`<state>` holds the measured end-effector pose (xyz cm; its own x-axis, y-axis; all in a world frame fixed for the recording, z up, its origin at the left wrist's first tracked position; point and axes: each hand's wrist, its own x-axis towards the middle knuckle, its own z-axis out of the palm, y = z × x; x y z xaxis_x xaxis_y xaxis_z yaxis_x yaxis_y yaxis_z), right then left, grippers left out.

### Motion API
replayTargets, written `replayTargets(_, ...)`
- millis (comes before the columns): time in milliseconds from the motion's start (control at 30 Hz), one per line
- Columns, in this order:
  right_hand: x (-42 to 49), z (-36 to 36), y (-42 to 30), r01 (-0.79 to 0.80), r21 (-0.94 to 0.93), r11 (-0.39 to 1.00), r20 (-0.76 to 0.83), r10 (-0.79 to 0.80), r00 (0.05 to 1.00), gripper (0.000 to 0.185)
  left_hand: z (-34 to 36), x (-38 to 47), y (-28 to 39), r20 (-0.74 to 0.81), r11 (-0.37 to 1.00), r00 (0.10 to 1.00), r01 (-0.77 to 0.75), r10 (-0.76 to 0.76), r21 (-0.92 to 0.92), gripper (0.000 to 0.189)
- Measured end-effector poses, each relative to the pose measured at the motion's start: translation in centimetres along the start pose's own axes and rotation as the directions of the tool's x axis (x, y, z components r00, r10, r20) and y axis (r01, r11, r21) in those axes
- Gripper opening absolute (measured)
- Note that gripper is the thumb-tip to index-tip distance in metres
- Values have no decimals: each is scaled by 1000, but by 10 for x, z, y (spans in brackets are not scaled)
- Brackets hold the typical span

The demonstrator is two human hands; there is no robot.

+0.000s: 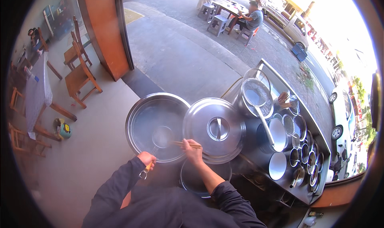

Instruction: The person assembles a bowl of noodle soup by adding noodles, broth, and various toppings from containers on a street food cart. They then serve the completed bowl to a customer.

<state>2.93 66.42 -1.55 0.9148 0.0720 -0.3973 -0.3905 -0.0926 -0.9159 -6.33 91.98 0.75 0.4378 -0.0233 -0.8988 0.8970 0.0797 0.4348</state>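
Observation:
My left hand [147,160] is closed on the wooden-handled end of a wire strainer [162,136], whose round head sits inside a large steel pot [135,108] of steaming liquid. Wooden chopsticks [195,145] are held in my right hand [192,151], their tips reaching over the pot towards the strainer head. Steam blurs those tips and what the strainer holds. Directly beyond my right hand is a domed steel lid [196,120] with a bar handle, beside the open pot. Below my right wrist, a dark round vessel [229,171] is partly hidden by my forearm.
A smaller pot [246,108] with a long-handled strainer [264,124] stands on the right counter, near white bowls [277,166] and several metal containers holding ladles. Wooden chairs [79,81] and a table [37,90] are at left. People sit outside at a table [226,6].

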Motion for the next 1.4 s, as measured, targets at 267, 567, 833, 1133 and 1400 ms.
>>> replayTargets(267,-13,-5,5,127,-240,962,-42,-141,989,23,3,6,-9,3,1000,1000,23,-23,-6,19)
replayTargets(567,-14,-3,11,115,-242,963,-41,-129,991,28,9,-1,-11,-2,982,996,-84,85,169,17)
replayTargets(833,-9,-24,45,-207,356,911,-41,237,971,25,1,-36,8,123,983,992,52,-30,-175,15)
replayTargets(1133,-22,-14,7,-72,233,970,-87,94,992,34,14,-1,-13,-169,967,984,-6,51,256,17)
replayTargets(1400,-25,-14,45,-79,354,932,-124,131,984,30,-19,-60,6,195,964,981,59,-8,-260,19)
